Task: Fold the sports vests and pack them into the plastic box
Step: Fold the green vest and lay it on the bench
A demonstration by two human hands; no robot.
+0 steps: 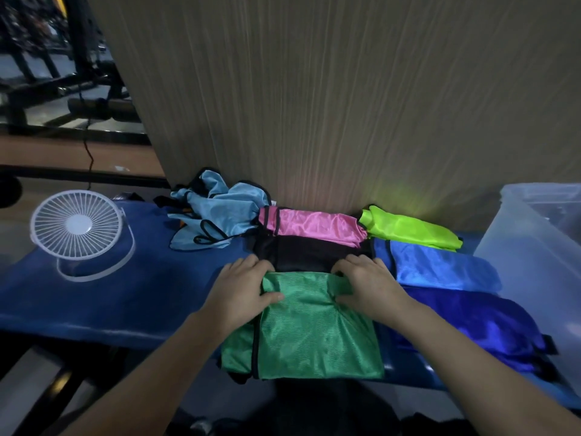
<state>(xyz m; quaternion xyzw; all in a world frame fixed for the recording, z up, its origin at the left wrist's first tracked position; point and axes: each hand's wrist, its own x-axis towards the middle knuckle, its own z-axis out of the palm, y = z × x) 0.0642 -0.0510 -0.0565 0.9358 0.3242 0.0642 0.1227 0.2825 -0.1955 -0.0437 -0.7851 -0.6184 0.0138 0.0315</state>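
Head view looks down on a blue padded bench top [94, 297], where both hands work a shiny green mesh sports vest with black trim [314, 328]. The left hand [242, 287] grips the vest's far left corner, fingers curled over the folded edge and thumb lying on top of the fabric. The right hand [367, 284] holds the far right corner the same way, fingers hooked over the edge and thumb pressed on the cloth, which puckers beneath it.

Just beyond the fingertips of both hands lies a folded black vest [301, 253], and beyond that a folded pink vest with dark trim [314, 226] against a wood-grain wall panel [314, 105]. Beyond and left of the left hand sits a rumpled heap of light blue vests [220, 215]. Far to the left of that hand stands a small white desk fan on a wire stand [77, 228].

To the right of the right hand lie a folded mid-blue vest [440, 269], a neon yellow-green vest [412, 231] beyond it, and a deep royal blue vest [478, 322] nearer the person. Farther right still stands a translucent plastic storage box [540, 247]; what it holds cannot be made out.
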